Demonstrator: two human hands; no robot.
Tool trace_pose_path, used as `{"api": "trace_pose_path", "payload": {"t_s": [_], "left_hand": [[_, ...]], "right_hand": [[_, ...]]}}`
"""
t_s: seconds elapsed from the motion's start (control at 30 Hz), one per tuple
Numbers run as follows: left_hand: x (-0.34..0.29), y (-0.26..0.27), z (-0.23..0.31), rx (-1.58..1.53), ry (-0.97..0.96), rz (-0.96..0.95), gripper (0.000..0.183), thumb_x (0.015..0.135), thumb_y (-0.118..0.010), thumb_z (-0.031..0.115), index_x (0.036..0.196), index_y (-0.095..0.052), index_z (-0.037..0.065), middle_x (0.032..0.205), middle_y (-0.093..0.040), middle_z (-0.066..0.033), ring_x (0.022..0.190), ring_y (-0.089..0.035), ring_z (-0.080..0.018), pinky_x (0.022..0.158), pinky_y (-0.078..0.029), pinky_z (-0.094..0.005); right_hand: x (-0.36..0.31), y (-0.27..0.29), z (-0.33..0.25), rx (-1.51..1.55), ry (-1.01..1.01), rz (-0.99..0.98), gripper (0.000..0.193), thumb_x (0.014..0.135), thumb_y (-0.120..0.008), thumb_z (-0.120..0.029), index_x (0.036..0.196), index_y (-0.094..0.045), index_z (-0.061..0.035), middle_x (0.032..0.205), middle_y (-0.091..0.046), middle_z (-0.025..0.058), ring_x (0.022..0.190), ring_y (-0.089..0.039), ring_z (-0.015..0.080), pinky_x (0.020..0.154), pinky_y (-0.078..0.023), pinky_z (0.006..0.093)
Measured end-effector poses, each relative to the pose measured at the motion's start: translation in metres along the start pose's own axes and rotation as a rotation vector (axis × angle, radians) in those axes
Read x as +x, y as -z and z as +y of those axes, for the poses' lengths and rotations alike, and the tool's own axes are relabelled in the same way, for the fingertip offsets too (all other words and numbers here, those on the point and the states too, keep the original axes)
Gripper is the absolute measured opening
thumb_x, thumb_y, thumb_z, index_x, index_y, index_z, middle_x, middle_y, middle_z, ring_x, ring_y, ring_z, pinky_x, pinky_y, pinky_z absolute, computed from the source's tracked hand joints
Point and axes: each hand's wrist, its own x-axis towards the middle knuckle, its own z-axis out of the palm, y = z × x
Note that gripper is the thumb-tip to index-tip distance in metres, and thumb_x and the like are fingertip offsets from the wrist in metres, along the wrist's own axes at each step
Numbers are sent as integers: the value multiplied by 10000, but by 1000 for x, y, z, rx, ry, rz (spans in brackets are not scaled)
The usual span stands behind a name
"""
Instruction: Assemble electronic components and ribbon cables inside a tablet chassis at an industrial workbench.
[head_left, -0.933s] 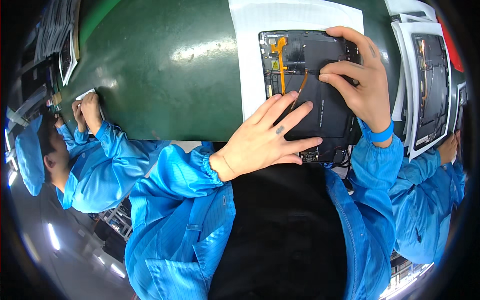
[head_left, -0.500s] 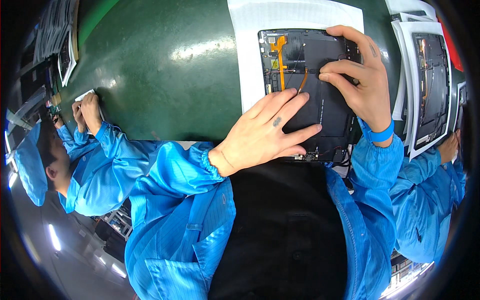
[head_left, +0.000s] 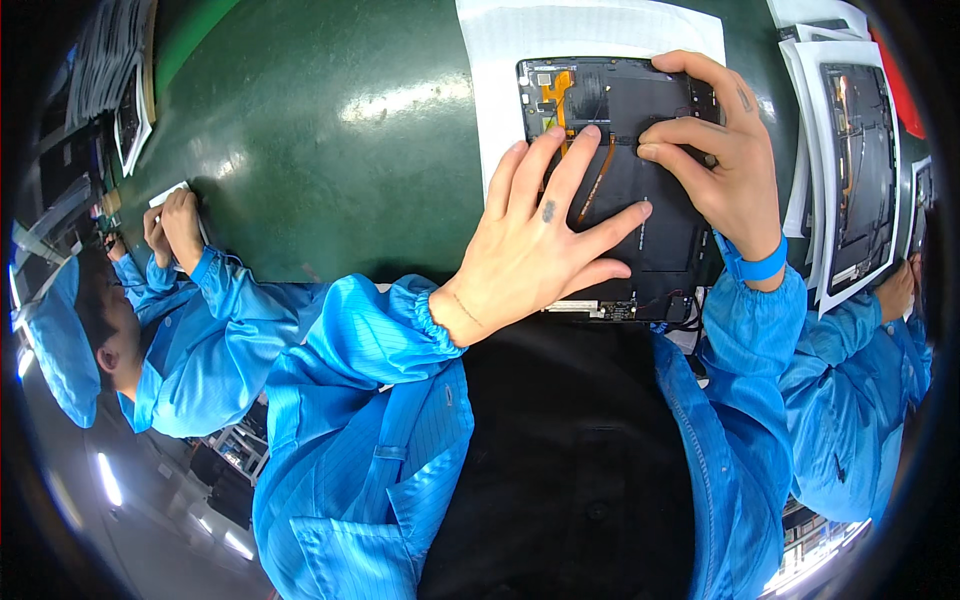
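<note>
An opened tablet (head_left: 672, 228) lies with its black inside facing up. A wide orange ribbon cable (head_left: 561, 92) runs down its left part, and a thin orange flex strip (head_left: 597, 188) slants beside it. Over the lower left part my left hand (head_left: 545, 225) is spread open, its fingertips at the ribbon cable and strip. My right hand (head_left: 738, 165) is at the right side, thumb and a finger pinched together above the black middle. Another of its fingers rests on the far edge. Whatever the pinch holds, if anything, I cannot make out.
White sheets (head_left: 493, 50) lie under the tablet on the green table (head_left: 320, 180). At right, another opened tablet (head_left: 855, 180) lies on white sheets. A co-worker (head_left: 180, 345) in blue sits at left, near stacked panels (head_left: 108, 75); another person's sleeve (head_left: 835, 400) shows at right.
My left hand has moved up and its fingers have spread, now reaching farther over the tablet's left part. My right hand keeps nearly the same place and pinch.
</note>
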Motion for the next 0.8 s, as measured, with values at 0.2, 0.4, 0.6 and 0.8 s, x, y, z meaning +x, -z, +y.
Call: {"api": "trace_pose_path", "payload": {"t_s": [0.2,0.4,0.6,0.8], "left_hand": [[9,-1,1,59,28,61,524,857,-776,543,1362,-702,422,1593,-375,-242,1431,-359,-500,1160,-347,-624],[21,-1,-7,116,47,125,507,873,-778,516,1361,-709,396,1509,-441,-221,1346,-426,-446,1099,-389,-575],[23,5,-31,32,32,294,492,862,-839,371,1327,-733,249,1421,-492,-209,1284,-481,-408,1093,-407,-530],[49,28,-87,-21,331,535,439,929,-802,269,1253,-673,3,1313,-558,-210,1204,-488,-398,1026,-440,-504]], "right_hand": [[-1,1,-2,-21,-16,4,118,753,-853,-132,851,-799,-95,1371,-658,46,1261,-582,336,1119,-421,461],[5,0,3,110,-95,15,179,854,-794,-98,1031,-778,-73,1334,-688,73,1220,-624,341,1076,-468,421],[-3,5,7,408,-198,185,175,1007,-626,20,1132,-748,11,1275,-715,120,1193,-674,233,1037,-501,328],[-6,-5,14,286,-124,384,171,946,-718,12,1115,-745,25,1202,-722,152,1161,-690,263,1033,-516,347]]}}
